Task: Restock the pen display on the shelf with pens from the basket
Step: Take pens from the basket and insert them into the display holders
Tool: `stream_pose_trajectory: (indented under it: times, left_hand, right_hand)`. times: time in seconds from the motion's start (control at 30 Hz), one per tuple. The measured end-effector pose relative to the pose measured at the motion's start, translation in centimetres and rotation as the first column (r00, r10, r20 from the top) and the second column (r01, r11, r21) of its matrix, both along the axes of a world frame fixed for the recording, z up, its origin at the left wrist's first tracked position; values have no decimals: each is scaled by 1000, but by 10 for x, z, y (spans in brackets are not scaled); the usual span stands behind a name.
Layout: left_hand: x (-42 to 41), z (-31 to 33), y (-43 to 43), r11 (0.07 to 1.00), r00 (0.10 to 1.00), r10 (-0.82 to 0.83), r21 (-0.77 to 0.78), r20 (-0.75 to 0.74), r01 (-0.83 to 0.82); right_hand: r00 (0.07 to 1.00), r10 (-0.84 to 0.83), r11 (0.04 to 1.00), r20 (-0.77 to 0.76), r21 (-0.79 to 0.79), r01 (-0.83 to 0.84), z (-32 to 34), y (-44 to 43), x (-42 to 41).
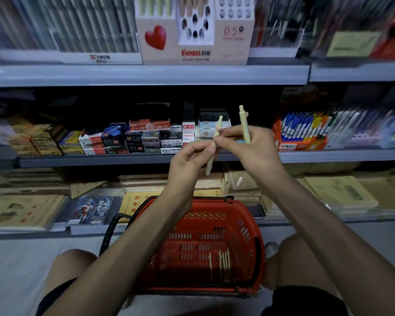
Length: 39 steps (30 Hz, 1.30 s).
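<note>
While the person crouches on the floor (21, 270) facing the shelves, both hands are raised in front of the middle shelf (123, 161). The left hand (187, 160) pinches a slanted pen (209, 164), cream-coloured, between thumb and curled fingers, its top leaning up and to the right. The right hand (253, 147) grips an upright pen (243, 123) of the same colour, and its thumb and forefinger tips touch the slanted pen just above the left hand's hold. Below, between the knees (301, 247), a red basket (249, 236) stands on the floor with loose pens (224, 263) lying at the near right of its bottom. On the top shelf (146, 74), the cardboard pen display (192, 54) with a red heart shows dark open holes.
</note>
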<state>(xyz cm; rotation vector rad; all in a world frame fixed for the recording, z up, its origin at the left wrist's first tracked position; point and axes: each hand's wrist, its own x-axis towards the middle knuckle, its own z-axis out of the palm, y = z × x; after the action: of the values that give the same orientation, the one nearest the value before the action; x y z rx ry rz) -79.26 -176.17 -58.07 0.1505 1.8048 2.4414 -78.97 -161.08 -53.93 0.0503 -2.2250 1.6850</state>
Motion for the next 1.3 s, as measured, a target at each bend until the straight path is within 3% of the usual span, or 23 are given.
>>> stream_pose_trajectory:
  times: [0.1,0.3,0.57,0.93,1.1,1.3]
  left_hand:
    - [-13,27,0,993,987,47,-97,-153,-62]
    - [-56,89,5,938,880,39,-285,-474,-195]
    - [-94,152,29,940,842,102,-226,-530,-256]
    - [-149,235,46,904,827,180,-241,-533,-352]
    - [-175,275,53,789,747,255,-314,-614,-528]
    - [-203,298,56,650,687,281,-393,-671,-650]
  right_hand:
    - [999,-3,998,-43,58,6,30,6,-13]
    - [988,-21,998,-155,54,30,90,22,-36]
    - [973,-35,999,-226,-23,31,153,33,-64]
    - [961,-104,984,-256,114,137,228,42,-130]
    - [920,-164,955,-356,176,238,260,37,-166]
    - [916,-139,968,-375,142,205,273,38,-211]
